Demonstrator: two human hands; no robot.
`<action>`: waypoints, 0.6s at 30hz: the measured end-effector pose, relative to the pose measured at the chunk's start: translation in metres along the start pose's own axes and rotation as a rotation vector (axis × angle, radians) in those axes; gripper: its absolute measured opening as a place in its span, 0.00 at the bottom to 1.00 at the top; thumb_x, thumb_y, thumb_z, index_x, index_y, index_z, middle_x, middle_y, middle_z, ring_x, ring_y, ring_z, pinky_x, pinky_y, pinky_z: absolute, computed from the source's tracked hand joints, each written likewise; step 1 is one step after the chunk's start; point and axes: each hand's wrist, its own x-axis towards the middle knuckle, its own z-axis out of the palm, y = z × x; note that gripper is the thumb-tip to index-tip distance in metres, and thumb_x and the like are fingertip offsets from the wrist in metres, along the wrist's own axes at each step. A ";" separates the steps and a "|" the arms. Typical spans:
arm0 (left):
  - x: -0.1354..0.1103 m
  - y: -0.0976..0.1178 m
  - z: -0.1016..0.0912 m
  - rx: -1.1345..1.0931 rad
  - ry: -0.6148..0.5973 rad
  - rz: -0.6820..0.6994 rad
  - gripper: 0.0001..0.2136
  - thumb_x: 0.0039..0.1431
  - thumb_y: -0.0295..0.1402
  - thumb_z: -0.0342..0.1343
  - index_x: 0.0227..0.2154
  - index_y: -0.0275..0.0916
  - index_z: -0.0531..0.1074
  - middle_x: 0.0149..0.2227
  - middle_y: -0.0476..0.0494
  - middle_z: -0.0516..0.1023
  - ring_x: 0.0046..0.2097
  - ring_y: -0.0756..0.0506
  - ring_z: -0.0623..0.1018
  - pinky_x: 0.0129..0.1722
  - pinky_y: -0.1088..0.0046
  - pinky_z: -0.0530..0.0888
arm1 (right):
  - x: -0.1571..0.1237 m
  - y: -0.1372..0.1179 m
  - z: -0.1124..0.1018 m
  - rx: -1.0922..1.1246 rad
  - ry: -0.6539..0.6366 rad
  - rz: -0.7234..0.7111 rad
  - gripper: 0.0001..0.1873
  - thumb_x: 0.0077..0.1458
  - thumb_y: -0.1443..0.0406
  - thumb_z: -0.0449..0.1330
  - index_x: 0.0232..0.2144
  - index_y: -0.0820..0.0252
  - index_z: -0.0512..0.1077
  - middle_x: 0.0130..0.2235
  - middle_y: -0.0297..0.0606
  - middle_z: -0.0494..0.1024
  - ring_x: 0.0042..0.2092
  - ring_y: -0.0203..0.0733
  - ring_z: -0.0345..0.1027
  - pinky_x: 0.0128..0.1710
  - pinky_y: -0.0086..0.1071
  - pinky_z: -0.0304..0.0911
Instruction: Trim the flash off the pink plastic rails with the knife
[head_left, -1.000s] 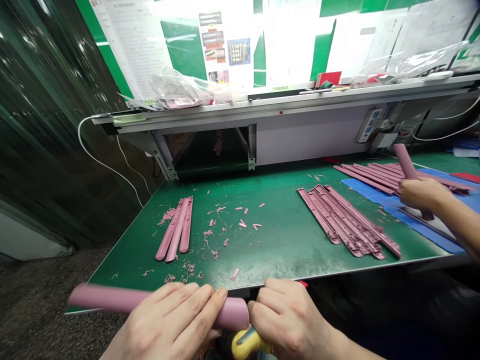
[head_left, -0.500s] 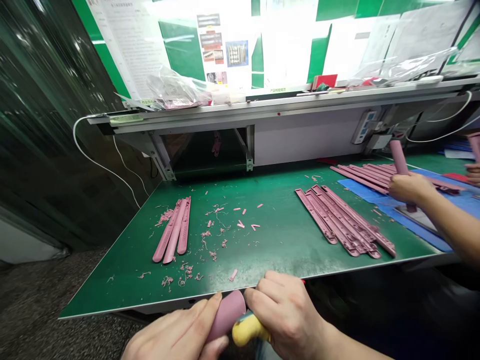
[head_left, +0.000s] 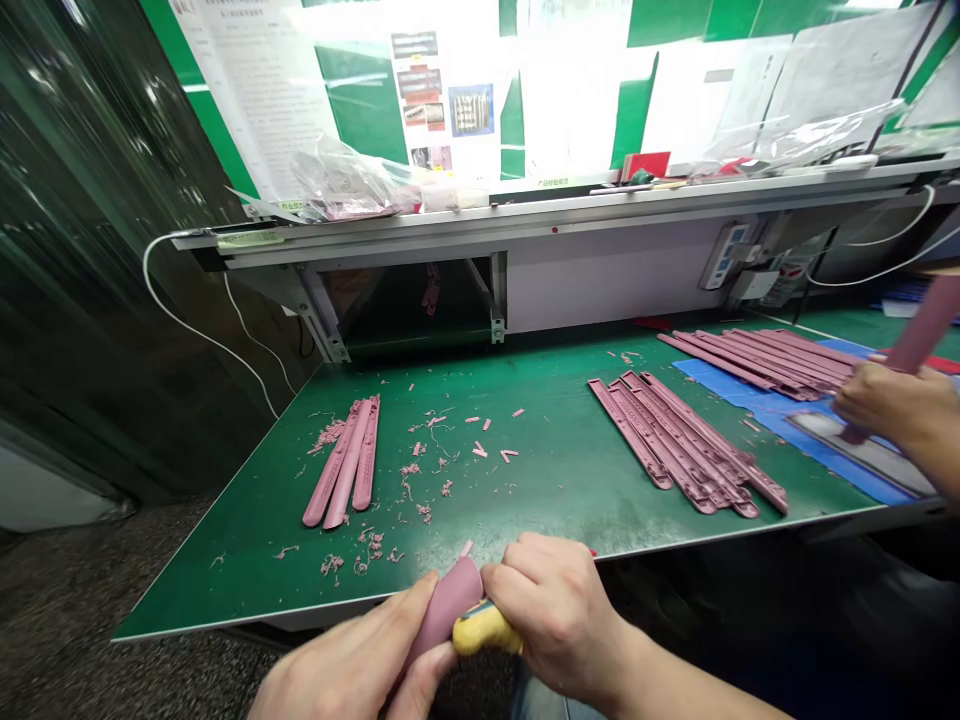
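My left hand [head_left: 352,660] is closed round a long pink plastic strip [head_left: 448,606], held end-on toward the camera just below the table's front edge. My right hand [head_left: 555,610] is closed on a yellow-handled tool [head_left: 484,632], and the tool's tip meets the strip's rounded end. Both hands are close together at the bottom centre of the view. Most of the strip is hidden under my left hand.
The green table [head_left: 570,470] holds three pink strips [head_left: 346,460] at left, a stack of pink strips [head_left: 686,440] at right, and scattered pink shavings [head_left: 442,450]. At far right a co-worker's hand [head_left: 892,400] holds a pink strip over a blue mat [head_left: 772,400] with more strips.
The pink strip has turned from lying crosswise to pointing end-on toward me. My hands have stayed together at the table edge. The co-worker's hand moved right and tilted its strip.
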 end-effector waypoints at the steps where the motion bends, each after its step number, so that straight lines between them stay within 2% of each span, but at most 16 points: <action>1: 0.005 -0.006 -0.005 -0.004 -0.036 0.087 0.17 0.60 0.34 0.54 0.51 0.35 0.69 0.44 0.42 0.82 0.40 0.46 0.82 0.40 0.78 0.79 | 0.001 0.003 -0.003 0.052 -0.023 -0.013 0.29 0.69 0.58 0.39 0.21 0.61 0.67 0.19 0.33 0.62 0.22 0.36 0.49 0.22 0.32 0.40; 4: 0.018 -0.026 -0.021 0.070 -0.183 0.378 0.16 0.62 0.26 0.49 0.53 0.33 0.69 0.50 0.40 0.78 0.52 0.41 0.76 0.52 0.63 0.74 | 0.005 0.013 -0.012 0.183 -0.109 -0.075 0.31 0.65 0.47 0.41 0.29 0.61 0.73 0.20 0.31 0.63 0.22 0.35 0.53 0.21 0.31 0.41; 7: 0.028 -0.036 -0.033 0.122 -0.315 0.548 0.19 0.65 0.24 0.41 0.56 0.34 0.66 0.56 0.41 0.73 0.60 0.39 0.67 0.60 0.50 0.63 | 0.008 0.018 -0.017 0.143 -0.226 -0.122 0.26 0.65 0.50 0.45 0.30 0.61 0.73 0.21 0.31 0.65 0.22 0.35 0.54 0.21 0.32 0.41; 11: 0.032 -0.033 -0.038 0.092 -0.334 0.564 0.19 0.67 0.26 0.39 0.55 0.35 0.67 0.55 0.42 0.74 0.60 0.38 0.67 0.62 0.50 0.58 | 0.006 0.021 -0.013 0.093 -0.363 -0.192 0.23 0.66 0.59 0.45 0.23 0.60 0.69 0.22 0.32 0.65 0.23 0.36 0.52 0.22 0.33 0.41; 14: 0.033 -0.027 -0.037 0.077 -0.285 0.517 0.19 0.68 0.27 0.37 0.53 0.36 0.69 0.54 0.44 0.75 0.60 0.40 0.67 0.64 0.53 0.56 | 0.003 0.016 -0.009 0.215 -0.347 -0.205 0.24 0.66 0.59 0.45 0.21 0.60 0.67 0.21 0.31 0.63 0.23 0.35 0.51 0.23 0.32 0.42; 16: 0.034 -0.025 -0.035 0.085 -0.264 0.508 0.18 0.68 0.27 0.37 0.53 0.36 0.69 0.52 0.45 0.77 0.56 0.42 0.71 0.64 0.54 0.55 | 0.003 0.008 -0.007 0.435 -0.279 -0.087 0.26 0.66 0.52 0.45 0.25 0.60 0.70 0.22 0.30 0.64 0.23 0.34 0.53 0.23 0.30 0.46; 18: 0.031 -0.026 -0.031 0.087 -0.249 0.514 0.16 0.66 0.25 0.42 0.52 0.35 0.70 0.49 0.43 0.78 0.51 0.42 0.74 0.61 0.53 0.59 | 0.003 -0.002 -0.008 0.716 -0.250 0.146 0.28 0.60 0.45 0.49 0.26 0.61 0.69 0.23 0.30 0.63 0.24 0.33 0.54 0.25 0.27 0.51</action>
